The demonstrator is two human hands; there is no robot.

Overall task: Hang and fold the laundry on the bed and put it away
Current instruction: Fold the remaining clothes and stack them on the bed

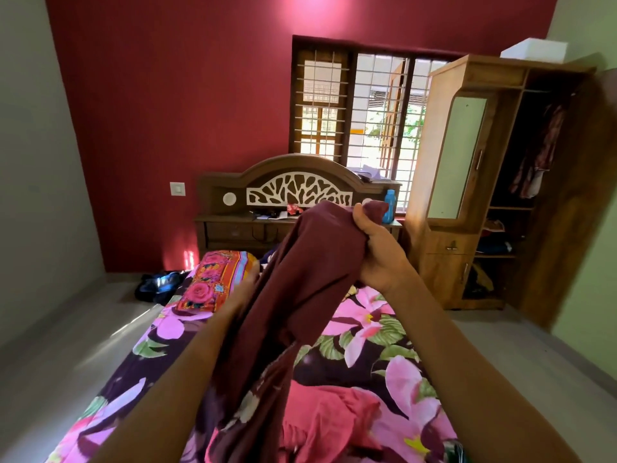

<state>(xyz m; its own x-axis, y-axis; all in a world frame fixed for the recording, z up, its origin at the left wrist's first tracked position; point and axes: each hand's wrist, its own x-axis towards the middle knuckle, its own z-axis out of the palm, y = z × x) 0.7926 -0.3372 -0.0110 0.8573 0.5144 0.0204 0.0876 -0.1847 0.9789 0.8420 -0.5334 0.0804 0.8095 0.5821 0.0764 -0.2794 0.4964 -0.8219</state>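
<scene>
Garment (310, 262), maroon, is held up over the bed (367, 332), presumably to hang straight for folding. Right hand (377, 252) at its 2 o'clock clenches the top; left hand (245, 289) at 9 o'clock: finger state indeterminable.

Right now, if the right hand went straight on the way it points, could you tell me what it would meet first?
The garment it grips comes first. Beyond that, the right hand points at the headboard, likely near the bottle, though depth is unclear.
</scene>
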